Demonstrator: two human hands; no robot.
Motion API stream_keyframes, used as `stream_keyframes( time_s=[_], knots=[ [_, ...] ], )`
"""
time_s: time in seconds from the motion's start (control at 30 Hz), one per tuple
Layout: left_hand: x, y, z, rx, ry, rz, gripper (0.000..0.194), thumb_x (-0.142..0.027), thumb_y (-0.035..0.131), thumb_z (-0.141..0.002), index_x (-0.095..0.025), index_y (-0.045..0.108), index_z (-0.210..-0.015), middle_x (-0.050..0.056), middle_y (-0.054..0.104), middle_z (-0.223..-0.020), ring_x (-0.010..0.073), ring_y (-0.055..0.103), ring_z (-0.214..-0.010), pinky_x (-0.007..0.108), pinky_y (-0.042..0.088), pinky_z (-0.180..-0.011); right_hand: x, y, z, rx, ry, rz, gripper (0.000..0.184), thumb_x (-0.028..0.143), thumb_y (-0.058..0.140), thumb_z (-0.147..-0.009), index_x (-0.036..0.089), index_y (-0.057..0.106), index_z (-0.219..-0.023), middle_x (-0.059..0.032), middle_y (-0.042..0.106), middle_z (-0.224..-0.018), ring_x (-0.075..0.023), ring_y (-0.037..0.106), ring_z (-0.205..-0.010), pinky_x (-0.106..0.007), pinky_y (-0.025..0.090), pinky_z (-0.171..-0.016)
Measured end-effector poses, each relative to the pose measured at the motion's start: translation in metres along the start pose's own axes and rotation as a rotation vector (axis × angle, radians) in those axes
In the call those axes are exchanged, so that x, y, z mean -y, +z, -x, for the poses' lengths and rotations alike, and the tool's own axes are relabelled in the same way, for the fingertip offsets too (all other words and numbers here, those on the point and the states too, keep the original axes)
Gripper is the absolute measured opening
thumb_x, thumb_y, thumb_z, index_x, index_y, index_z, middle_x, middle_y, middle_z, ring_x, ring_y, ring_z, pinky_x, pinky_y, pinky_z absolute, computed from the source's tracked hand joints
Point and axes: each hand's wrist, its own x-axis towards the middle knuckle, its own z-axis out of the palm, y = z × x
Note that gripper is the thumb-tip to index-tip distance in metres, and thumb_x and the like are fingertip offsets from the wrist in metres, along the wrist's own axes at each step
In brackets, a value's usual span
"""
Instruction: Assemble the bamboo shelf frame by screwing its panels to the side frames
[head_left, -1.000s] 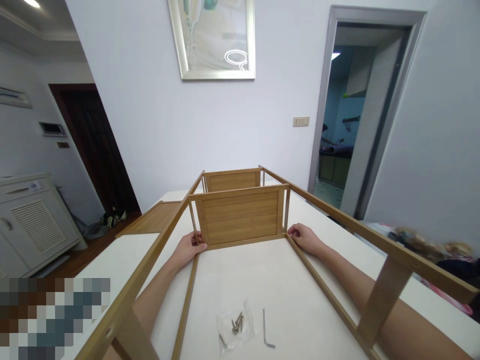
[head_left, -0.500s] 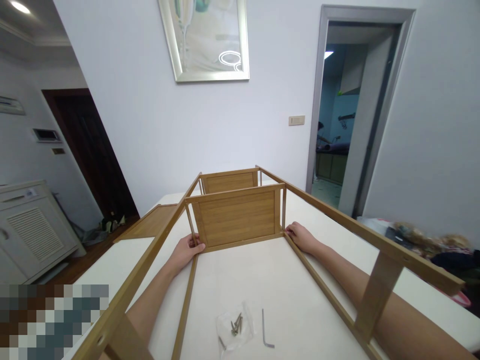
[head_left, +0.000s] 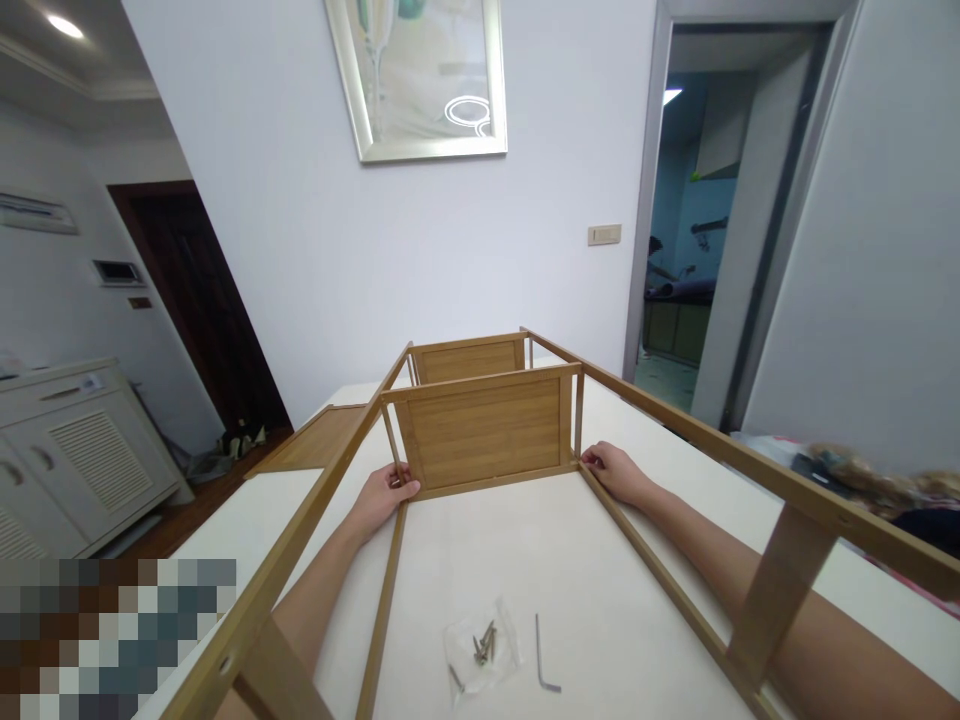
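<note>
A wooden shelf frame (head_left: 679, 400) lies on its side on the white table, with a slatted wooden shelf panel (head_left: 487, 430) standing across it. My left hand (head_left: 384, 500) grips the frame at the panel's lower left corner, thumb on the near side and fingers around the upright. At the lower right corner, my right hand (head_left: 611, 470) has its fingers curled closed against the rail joint; its fingertips are partly hidden. Between the lower rails lie several screws (head_left: 486, 643) on a clear plastic bag (head_left: 506, 655), and an L-shaped hex key (head_left: 540, 655) to their right.
A second panel (head_left: 469, 357) spans the frame's far end near the wall. Another loose wooden panel (head_left: 311, 440) lies on the table (head_left: 281, 500) at left. Crosspieces (head_left: 784, 590) of the frame stand close around my forearms. Bundled items (head_left: 847, 470) are heaped beyond the right edge.
The camera view shifts slightly left and back. Both hands stay at the panel's lower corners, and the frame, screws and hex key keep their places.
</note>
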Motion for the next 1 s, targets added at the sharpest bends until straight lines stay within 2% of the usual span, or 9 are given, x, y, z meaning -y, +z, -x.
stream_keyframes(
  time_s=[0.23,0.57,0.7,0.83,1.0],
  knots=[
    [-0.0032,0.0004,0.0021,0.047,0.0,0.016,0.04,-0.041,0.078,-0.061,-0.017,0.061,-0.087,0.004,0.069,-0.083,0.0216,0.064,-0.082,0.035,0.048,-0.081,-0.0027,0.0026,-0.0025,0.011,-0.022,0.014,0.02,0.013,0.05,-0.08,0.016,0.07,-0.083,-0.009,0.064,-0.088,-0.0193,0.06,-0.083,-0.026,0.044,-0.08],
    [-0.0014,0.0009,0.0003,0.076,0.001,0.002,0.043,-0.044,0.078,-0.061,-0.016,0.062,-0.089,0.005,0.069,-0.085,0.0228,0.064,-0.084,0.036,0.048,-0.081,-0.0027,0.0023,0.0,0.004,-0.05,0.01,0.021,0.012,0.048,-0.083,0.016,0.069,-0.084,-0.0081,0.061,-0.086,-0.0177,0.058,-0.081,-0.025,0.044,-0.079],
    [-0.0026,0.0008,0.0015,0.064,0.015,-0.007,0.044,-0.045,0.078,-0.06,-0.016,0.062,-0.089,0.005,0.07,-0.084,0.0234,0.064,-0.084,0.037,0.048,-0.081,-0.0006,0.0007,0.0003,-0.019,-0.042,0.001,0.02,0.015,0.049,-0.084,0.015,0.069,-0.083,-0.0082,0.062,-0.085,-0.0179,0.058,-0.081,-0.026,0.044,-0.078],
    [-0.0028,0.0001,0.001,0.033,0.024,-0.023,0.043,-0.045,0.078,-0.06,-0.016,0.062,-0.088,0.004,0.069,-0.083,0.0232,0.064,-0.083,0.036,0.048,-0.081,0.0004,-0.001,0.0023,-0.03,-0.018,-0.011,0.017,0.015,0.052,-0.078,0.016,0.068,-0.084,-0.0064,0.064,-0.084,-0.0176,0.058,-0.078,-0.026,0.044,-0.074],
    [0.0012,-0.001,-0.0001,-0.008,0.035,-0.037,0.042,-0.04,0.078,-0.06,-0.017,0.061,-0.09,0.004,0.067,-0.086,0.0226,0.063,-0.087,0.035,0.048,-0.084,0.0005,-0.0005,0.0032,-0.025,0.015,-0.029,0.018,0.02,0.052,-0.078,0.017,0.069,-0.082,-0.0061,0.066,-0.082,-0.0183,0.058,-0.078,-0.027,0.043,-0.074]
  ],
)
